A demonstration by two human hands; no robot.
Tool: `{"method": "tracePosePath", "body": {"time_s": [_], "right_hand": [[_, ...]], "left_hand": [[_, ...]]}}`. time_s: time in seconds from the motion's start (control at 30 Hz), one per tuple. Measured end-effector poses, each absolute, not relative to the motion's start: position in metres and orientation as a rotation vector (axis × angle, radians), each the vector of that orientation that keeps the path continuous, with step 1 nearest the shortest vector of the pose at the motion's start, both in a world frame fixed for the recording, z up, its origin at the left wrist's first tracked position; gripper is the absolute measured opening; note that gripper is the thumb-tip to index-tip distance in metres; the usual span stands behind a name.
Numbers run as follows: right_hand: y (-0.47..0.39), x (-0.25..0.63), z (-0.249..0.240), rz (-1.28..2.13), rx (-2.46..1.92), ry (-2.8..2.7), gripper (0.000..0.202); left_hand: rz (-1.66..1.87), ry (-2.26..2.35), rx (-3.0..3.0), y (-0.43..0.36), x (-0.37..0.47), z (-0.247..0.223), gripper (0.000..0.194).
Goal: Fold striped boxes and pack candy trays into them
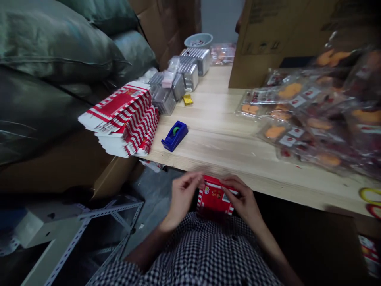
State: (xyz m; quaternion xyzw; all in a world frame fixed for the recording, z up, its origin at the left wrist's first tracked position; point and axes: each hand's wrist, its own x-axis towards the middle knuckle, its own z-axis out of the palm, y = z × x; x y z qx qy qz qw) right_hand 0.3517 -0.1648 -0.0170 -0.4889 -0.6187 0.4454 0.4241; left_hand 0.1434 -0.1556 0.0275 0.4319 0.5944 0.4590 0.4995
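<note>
A small red printed carton (214, 198) with red-and-white striped edges is in front of my body, just below the table's front edge. My right hand (244, 200) grips its right side, thumb on the printed face and fingers along the top edge. At the carton's upper left corner is my left hand (183, 198), thumb and fingertips pinched together and slightly blurred. Whatever lies in that pinch is too small to make out. Past the table edge, a blue tape dispenser (175, 136) with a green core sits on the tabletop.
Flat red-and-white cartons (119, 104) are stacked at the table's left edge. Behind them stand clear plastic cases (187, 75), a yellow packet (187, 99) and a bowl (198, 40). Clear-bagged goods (297, 119) pile up on the right, near yellow-handled scissors (370, 195). A large cardboard box (268, 43) stands behind.
</note>
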Motion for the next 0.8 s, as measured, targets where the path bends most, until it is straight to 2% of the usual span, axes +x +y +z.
{"method": "tracePosePath", "body": {"time_s": [0.07,0.2,0.27,0.57,0.8], "right_hand": [[-0.17,0.345,-0.014,1.054,-1.221,-1.531,0.017],[-0.178,0.334,-0.011,0.973,-1.221,-1.498,0.013],[-0.18,0.332,-0.01,0.953,-1.267,-1.502,0.014],[-0.172,0.34,-0.008,0.992,-1.18,-1.782,0.042],[-0.168,0.344,-0.012,1.023,-1.14,-1.849,0.041]], "left_hand": [[1.086,1.3,0.83,-0.173,0.172,0.024,0.033],[1.207,1.22,0.603,-0.178,0.196,0.009,0.086],[1.241,1.253,0.578,-0.175,0.197,0.004,0.095],[1.201,1.274,0.554,-0.169,0.19,-0.002,0.086],[1.172,1.289,0.552,-0.167,0.189,-0.001,0.086]]}}
